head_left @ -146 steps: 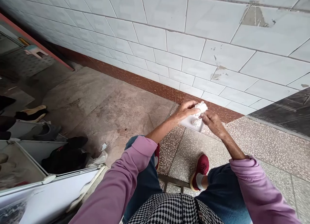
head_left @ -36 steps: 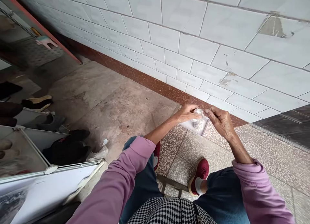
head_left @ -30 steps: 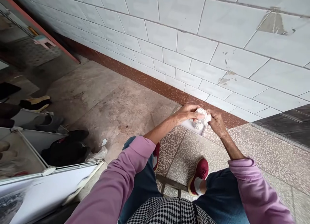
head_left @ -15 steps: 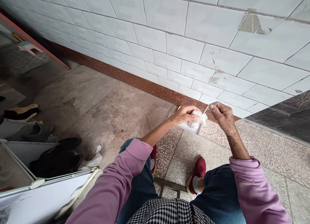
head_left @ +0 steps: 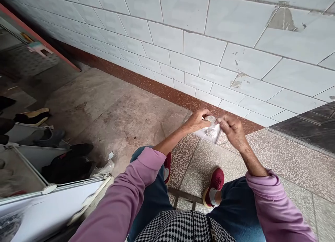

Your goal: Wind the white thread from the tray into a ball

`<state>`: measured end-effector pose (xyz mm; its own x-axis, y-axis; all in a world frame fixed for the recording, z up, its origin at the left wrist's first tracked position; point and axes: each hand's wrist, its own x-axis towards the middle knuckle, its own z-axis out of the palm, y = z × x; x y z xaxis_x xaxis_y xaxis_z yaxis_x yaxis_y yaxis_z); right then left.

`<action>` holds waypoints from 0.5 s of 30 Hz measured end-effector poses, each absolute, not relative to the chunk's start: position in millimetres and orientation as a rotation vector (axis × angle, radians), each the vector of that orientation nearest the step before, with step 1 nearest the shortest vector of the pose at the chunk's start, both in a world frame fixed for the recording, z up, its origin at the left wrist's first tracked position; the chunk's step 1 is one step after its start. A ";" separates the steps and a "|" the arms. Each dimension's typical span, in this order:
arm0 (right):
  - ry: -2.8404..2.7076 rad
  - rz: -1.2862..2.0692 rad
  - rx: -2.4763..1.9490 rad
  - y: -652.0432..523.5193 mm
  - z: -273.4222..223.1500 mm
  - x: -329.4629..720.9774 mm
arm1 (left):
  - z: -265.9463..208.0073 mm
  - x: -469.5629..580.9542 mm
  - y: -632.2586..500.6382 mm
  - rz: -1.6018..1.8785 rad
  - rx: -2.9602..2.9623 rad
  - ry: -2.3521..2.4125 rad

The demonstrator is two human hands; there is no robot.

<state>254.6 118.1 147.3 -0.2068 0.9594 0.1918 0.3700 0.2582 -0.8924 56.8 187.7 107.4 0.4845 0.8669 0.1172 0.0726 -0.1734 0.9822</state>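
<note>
My left hand is closed with thumb and fingers round a small, pale, round bundle of white string. Close to its right side, my right hand has its thumb and forefinger pinched together at the string; the exact grip is blurred. Below both hands, a shallow white tray rests on the floor by the wall. More white, ribbed-looking strands show in or over the tray, and a thin loop hangs beneath my left hand.
A tiled wall with a brown skirting rises ahead. To the left, a rack holds dark shoes, and a black-and-tan shoe lies beyond it. My red shoes stand on the speckled floor. A dark panel is at the right.
My right hand has come in left towards my left hand, where before it held a strand stretched out. The bundle is turned, and a loose loop now hangs below. The view has shifted slightly.
</note>
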 end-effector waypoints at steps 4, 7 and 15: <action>-1.599 0.892 -1.291 138.3 130.8 274.7 | 109.2 59.4 179.7 0.626 1.427 0.564; -1.631 1.005 -1.312 140.9 113.0 272.4 | 108.3 61.7 181.2 0.710 1.222 0.532; -1.916 1.079 -1.228 114.1 123.4 246.6 | 102.4 60.7 194.8 1.035 1.290 0.753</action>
<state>246.6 114.1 123.4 -0.3813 0.9221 0.0653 0.4227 0.2367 -0.8748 60.7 194.8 102.4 0.3827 0.9183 0.1012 -0.1861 -0.0307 0.9820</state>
